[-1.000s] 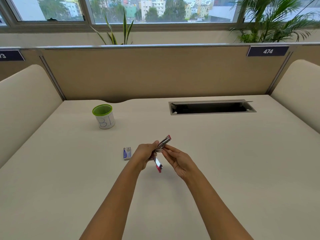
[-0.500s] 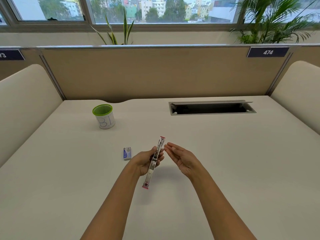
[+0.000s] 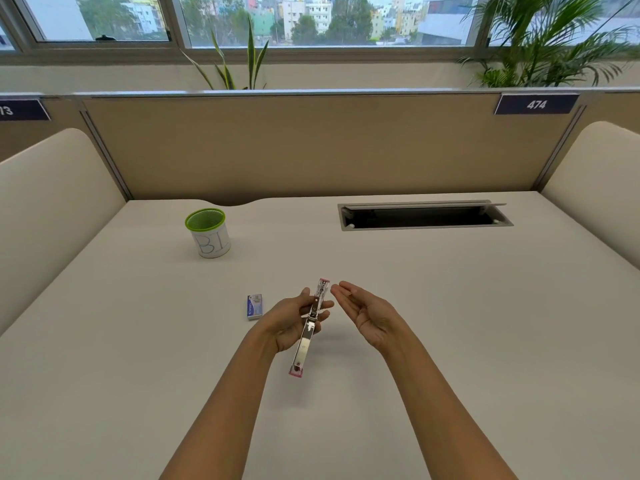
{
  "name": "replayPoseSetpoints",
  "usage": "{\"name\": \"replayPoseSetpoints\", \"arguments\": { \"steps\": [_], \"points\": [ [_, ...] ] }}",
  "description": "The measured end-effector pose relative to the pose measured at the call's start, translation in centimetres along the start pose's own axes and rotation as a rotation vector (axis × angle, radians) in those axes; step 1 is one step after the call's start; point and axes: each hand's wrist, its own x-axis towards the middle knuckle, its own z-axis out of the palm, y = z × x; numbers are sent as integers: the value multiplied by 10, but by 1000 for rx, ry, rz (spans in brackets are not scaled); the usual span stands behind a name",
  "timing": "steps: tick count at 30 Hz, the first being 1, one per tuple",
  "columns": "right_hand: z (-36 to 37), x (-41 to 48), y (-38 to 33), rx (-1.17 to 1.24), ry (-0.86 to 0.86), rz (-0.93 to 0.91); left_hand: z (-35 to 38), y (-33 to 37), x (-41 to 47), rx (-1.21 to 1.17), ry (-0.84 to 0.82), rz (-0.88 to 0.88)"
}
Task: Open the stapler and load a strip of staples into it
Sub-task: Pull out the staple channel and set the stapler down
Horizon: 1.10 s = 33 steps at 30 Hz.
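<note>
Head view, the only one. Stapler swung fully open into one long straight line, held above the desk near its middle. Long axis running from the far pink tip, close to the right fingertips, down to the near pink end toward the body, leaning slightly left at the bottom. Left hand pinching it at the hinge, thumb on one side and fingers wrapped behind. Right hand just beside it to the right, palm turned up, fingers loosely spread, holding nothing and not touching the metal.

Staple box flat on the desk, closed as far as can be told, just left of the left hand, so on the far side from the free right hand. No loose strip visible anywhere.

Opening step apparently finished; loading not yet begun. Next move likely turning on that box: nearer the busy left hand, so a cross-body reach for the empty right, passing over or around the stapler.

Green-rimmed cup farther back left, well apart.
</note>
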Motion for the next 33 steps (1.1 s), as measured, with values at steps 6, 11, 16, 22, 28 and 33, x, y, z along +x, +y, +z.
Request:
{"name": "replayPoseSetpoints", "arguments": {
  "steps": [6, 11, 16, 22, 28, 33],
  "points": [
    [-2, 1, -1, -64, 24, -25, -2, -2, -5, -6, -81, 54],
    [-8, 3, 3, -105, 26, -78, -3, -6, -3, 93, -14, 94],
    [-13, 7, 6, -395, 68, -147, -4, -6, 2, 210, 99, 135],
    [-15, 14, 7, -536, 90, -255, -7, -10, 7, 476, 229, 195],
    [-11, 23, 6, -508, 159, -286, -13, -17, 26, 910, 475, 384],
    [-6, 31, 6, -528, 141, -297, -11, -22, 33, 1070, 538, 458]
  ]
}}
